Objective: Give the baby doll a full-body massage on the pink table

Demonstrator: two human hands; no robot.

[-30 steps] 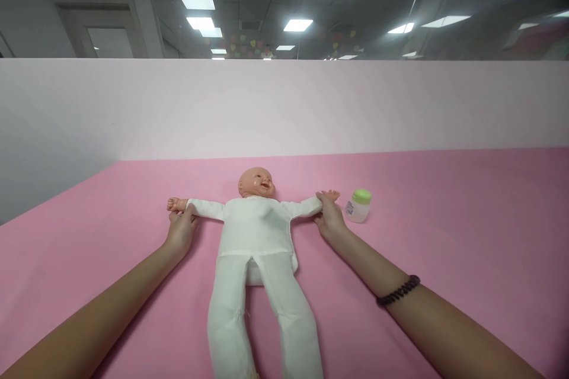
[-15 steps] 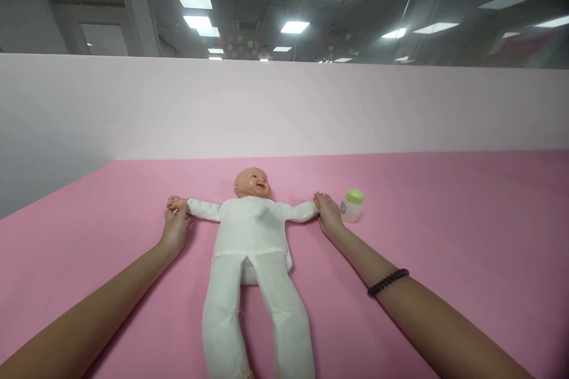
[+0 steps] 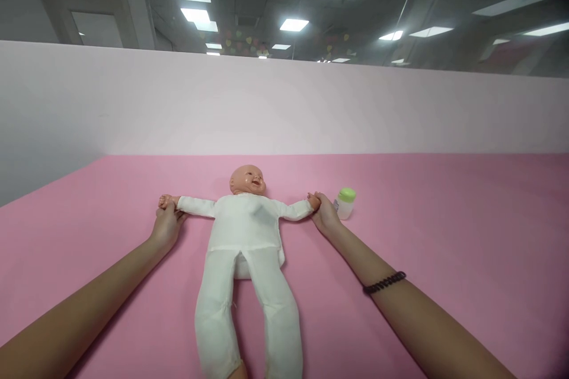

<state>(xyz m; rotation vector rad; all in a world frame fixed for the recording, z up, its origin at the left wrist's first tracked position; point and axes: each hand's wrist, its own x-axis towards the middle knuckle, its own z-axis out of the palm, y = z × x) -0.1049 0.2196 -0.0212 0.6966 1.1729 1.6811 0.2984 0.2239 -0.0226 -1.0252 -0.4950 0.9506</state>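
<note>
A baby doll point(image 3: 246, 225) with a white cloth body lies on its back on the pink surface point(image 3: 427, 237), arms stretched out sideways and head at the far end. My left hand point(image 3: 168, 225) grips the doll's hand at the left, thumb and fingers closed around its wrist. At the right, my right hand point(image 3: 326, 215) is closed on the doll's other hand. Just beyond my right hand stands a small translucent jar point(image 3: 345, 204) with a green lid.
A pale wall point(image 3: 284, 106) rises behind the pink surface. Above it are glass, ceiling lights and, at the upper left, a door point(image 3: 95, 26). A black coiled band circles my right forearm.
The whole view has shifted a little, so the doll, jar and hands appear slightly further left. My right fingers have shifted on the doll's hand, and more of that hand shows.
</note>
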